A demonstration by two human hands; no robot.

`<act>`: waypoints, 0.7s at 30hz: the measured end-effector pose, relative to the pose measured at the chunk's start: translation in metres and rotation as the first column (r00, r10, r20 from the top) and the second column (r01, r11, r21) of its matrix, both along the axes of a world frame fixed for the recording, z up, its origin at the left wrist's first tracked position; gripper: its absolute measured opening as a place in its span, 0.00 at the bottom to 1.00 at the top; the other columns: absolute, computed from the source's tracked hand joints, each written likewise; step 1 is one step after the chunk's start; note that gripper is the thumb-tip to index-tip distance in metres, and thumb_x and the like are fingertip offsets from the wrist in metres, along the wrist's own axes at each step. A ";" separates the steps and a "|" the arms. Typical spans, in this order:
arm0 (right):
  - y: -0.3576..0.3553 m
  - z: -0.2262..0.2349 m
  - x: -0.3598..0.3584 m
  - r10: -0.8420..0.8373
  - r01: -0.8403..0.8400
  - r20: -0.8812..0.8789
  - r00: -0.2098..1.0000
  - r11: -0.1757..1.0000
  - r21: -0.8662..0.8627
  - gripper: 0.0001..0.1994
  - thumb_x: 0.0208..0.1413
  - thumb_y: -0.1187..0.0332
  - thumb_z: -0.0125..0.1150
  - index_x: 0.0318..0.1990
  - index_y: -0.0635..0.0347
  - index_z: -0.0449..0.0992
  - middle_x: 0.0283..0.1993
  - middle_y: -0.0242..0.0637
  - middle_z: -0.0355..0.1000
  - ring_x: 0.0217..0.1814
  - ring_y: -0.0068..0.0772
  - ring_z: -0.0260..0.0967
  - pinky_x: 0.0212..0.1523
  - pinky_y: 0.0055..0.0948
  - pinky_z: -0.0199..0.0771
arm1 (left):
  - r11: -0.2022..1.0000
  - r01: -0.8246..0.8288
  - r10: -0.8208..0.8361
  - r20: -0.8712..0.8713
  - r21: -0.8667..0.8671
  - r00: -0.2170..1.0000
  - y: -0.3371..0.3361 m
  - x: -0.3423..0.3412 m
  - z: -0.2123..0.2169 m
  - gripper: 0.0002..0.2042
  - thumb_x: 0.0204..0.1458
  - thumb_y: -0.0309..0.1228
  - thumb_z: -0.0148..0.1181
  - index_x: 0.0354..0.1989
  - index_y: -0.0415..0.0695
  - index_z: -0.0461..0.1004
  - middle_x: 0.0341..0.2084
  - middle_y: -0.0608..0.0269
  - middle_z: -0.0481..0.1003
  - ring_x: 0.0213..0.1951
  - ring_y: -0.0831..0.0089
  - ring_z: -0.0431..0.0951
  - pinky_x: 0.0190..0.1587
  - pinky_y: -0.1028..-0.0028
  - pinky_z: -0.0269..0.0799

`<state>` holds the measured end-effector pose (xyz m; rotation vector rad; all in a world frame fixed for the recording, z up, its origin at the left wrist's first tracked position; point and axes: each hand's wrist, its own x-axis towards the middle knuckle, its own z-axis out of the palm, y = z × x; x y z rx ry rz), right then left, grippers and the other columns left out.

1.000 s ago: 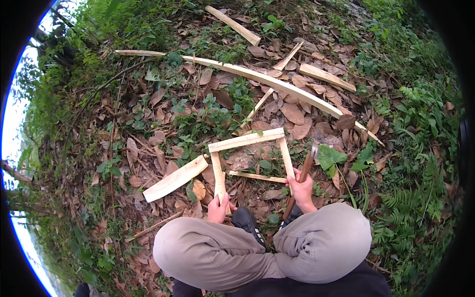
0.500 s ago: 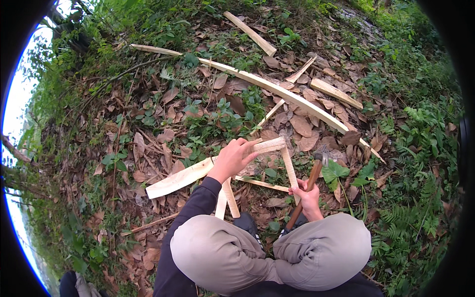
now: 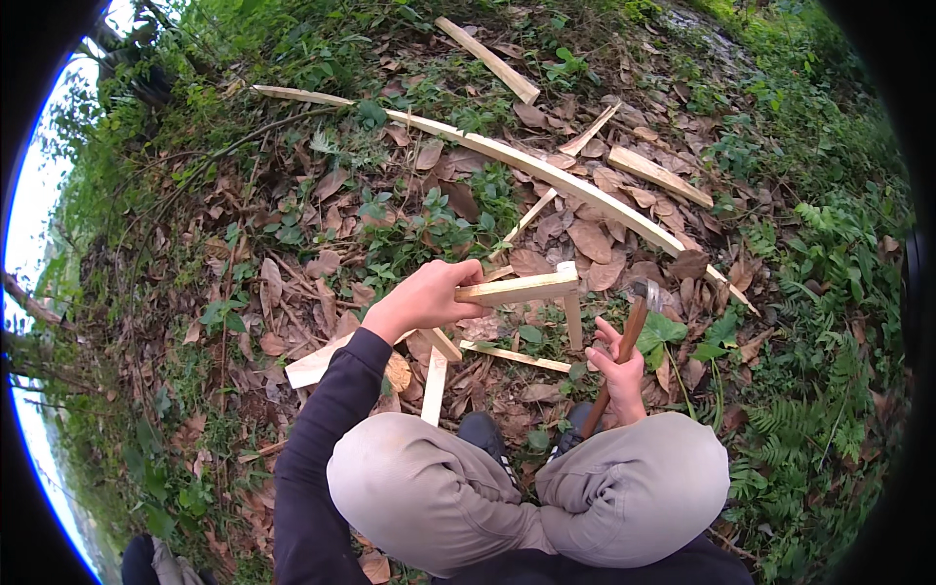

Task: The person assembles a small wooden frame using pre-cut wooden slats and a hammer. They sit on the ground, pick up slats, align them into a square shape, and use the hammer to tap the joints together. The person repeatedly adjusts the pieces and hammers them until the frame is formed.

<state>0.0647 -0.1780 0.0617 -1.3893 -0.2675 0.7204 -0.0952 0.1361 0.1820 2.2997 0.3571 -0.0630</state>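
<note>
Fingers of the left hand clamp the wooden frame while the right hand grips a hammer; a glancing swing could probably catch those knuckles.

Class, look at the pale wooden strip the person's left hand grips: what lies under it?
Under the wooden strip gripped by the left hand: dry leaves, small green plants and another thin slat. The hand covers the ground under the strip's near end.

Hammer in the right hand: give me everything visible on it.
The hammer has a reddish-brown wooden handle and a dull grey metal head. The right hand grips the handle at mid-length, holding it tilted, head up and away from the person, above leaf litter. The lower handle end runs down toward the right knee. The head is not touching the wooden frame.
</note>
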 end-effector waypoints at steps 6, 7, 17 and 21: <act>-0.013 0.006 0.010 -0.078 0.077 -0.075 0.994 0.997 -0.004 0.17 0.53 0.80 0.66 0.28 0.53 0.60 0.54 0.54 0.75 0.49 0.36 0.76 0.50 0.35 0.77 | 0.997 -0.069 0.065 0.145 0.023 0.987 0.003 0.026 0.012 0.15 0.48 0.31 0.67 0.39 0.38 0.70 0.27 0.54 0.79 0.28 0.66 0.79 0.35 0.68 0.73; -0.014 0.005 0.010 -0.090 0.090 -0.082 0.993 0.996 -0.005 0.16 0.54 0.80 0.65 0.28 0.53 0.60 0.53 0.55 0.75 0.47 0.35 0.77 0.48 0.34 0.78 | 0.998 -0.058 0.061 0.150 -0.022 0.987 0.000 0.029 0.014 0.15 0.48 0.30 0.67 0.39 0.38 0.70 0.28 0.54 0.79 0.28 0.67 0.79 0.35 0.68 0.73; -0.029 -0.005 -0.001 -0.129 0.131 -0.182 0.975 0.991 -0.002 0.13 0.57 0.78 0.63 0.29 0.56 0.61 0.42 0.54 0.77 0.36 0.35 0.78 0.38 0.32 0.81 | 0.874 -0.293 0.293 -0.062 -0.388 0.954 -0.037 0.057 -0.029 0.23 0.60 0.41 0.59 0.54 0.35 0.67 0.40 0.56 0.76 0.38 0.73 0.78 0.37 0.71 0.73; -0.027 0.004 0.000 -0.141 0.139 -0.155 0.978 0.990 -0.018 0.13 0.57 0.78 0.63 0.29 0.56 0.62 0.39 0.51 0.77 0.34 0.34 0.78 0.38 0.32 0.81 | 0.626 -0.438 0.340 -0.279 -0.646 0.898 -0.037 0.070 -0.036 0.19 0.65 0.37 0.51 0.55 0.34 0.65 0.42 0.61 0.71 0.39 0.71 0.80 0.41 0.71 0.75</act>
